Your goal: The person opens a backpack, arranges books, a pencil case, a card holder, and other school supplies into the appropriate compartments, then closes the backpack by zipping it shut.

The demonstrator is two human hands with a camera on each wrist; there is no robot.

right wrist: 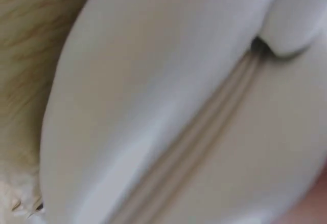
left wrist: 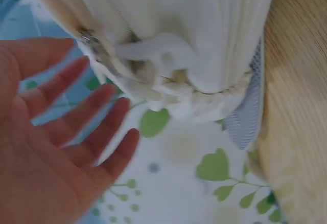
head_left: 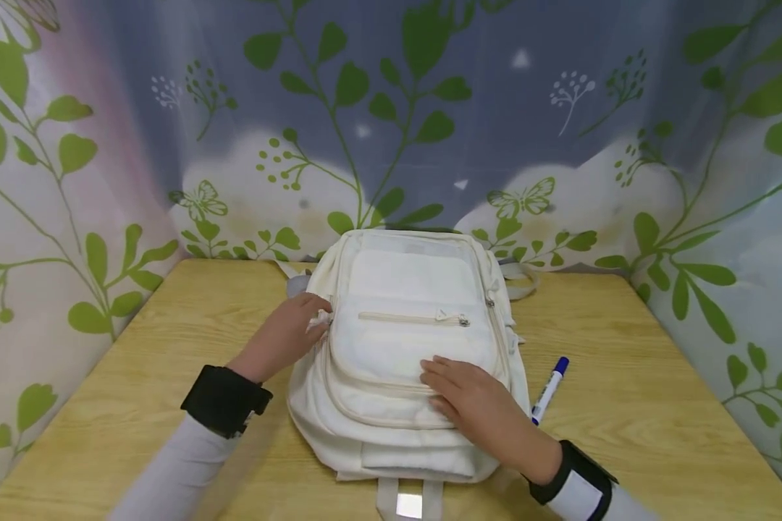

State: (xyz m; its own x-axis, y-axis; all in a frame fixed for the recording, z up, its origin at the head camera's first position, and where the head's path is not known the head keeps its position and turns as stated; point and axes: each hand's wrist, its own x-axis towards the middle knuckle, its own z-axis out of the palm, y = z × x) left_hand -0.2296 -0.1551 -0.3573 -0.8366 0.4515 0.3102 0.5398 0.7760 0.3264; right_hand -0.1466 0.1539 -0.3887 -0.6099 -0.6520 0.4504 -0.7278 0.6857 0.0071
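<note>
A cream-white backpack [head_left: 404,347] lies flat on the table, front side up, with a short zipper [head_left: 404,318] across its front pocket. My left hand [head_left: 287,333] is at the bag's left edge, by a white zipper-pull ribbon [head_left: 321,317]. In the left wrist view its fingers are spread and slightly bent beside a metal zipper slider [left wrist: 92,40], gripping nothing. My right hand [head_left: 478,401] rests on the lower front of the bag with fingers extended. The right wrist view shows mostly blurred white fabric [right wrist: 117,91] and a zipper line.
A white marker with a blue cap [head_left: 550,389] lies on the wooden table [head_left: 638,391], right of the bag. A strap [head_left: 521,282] sticks out at the upper right, another [head_left: 387,499] at the near end. A leaf-patterned curtain [head_left: 391,145] surrounds the table's back and sides.
</note>
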